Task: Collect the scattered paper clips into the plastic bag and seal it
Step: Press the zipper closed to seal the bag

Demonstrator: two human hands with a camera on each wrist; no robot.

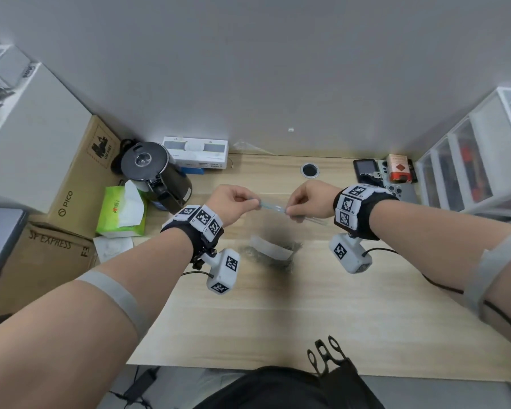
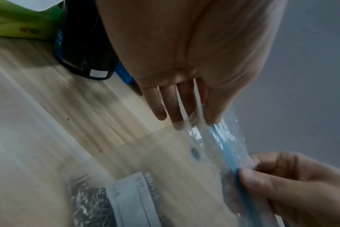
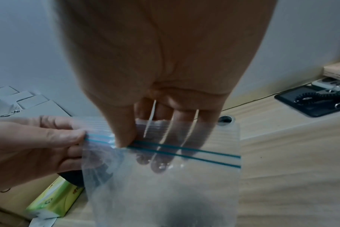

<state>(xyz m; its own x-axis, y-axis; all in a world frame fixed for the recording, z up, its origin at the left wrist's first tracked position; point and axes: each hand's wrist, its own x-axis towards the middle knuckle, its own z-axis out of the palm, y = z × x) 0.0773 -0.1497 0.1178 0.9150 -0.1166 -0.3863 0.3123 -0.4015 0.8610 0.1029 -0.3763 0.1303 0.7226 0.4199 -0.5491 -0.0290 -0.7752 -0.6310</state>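
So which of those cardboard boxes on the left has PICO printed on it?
The upper cardboard box, leaning against the big white box. The lower one reads SF EXPRESS instead.

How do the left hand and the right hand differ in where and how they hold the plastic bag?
The left hand pinches the plastic bag at its end corner; the right hand pinches partway along the blue zip strip. In the right wrist view, the right hand's fingers lie behind the film, while the left hand's stay at the edge. Both hold the bag above the desk.
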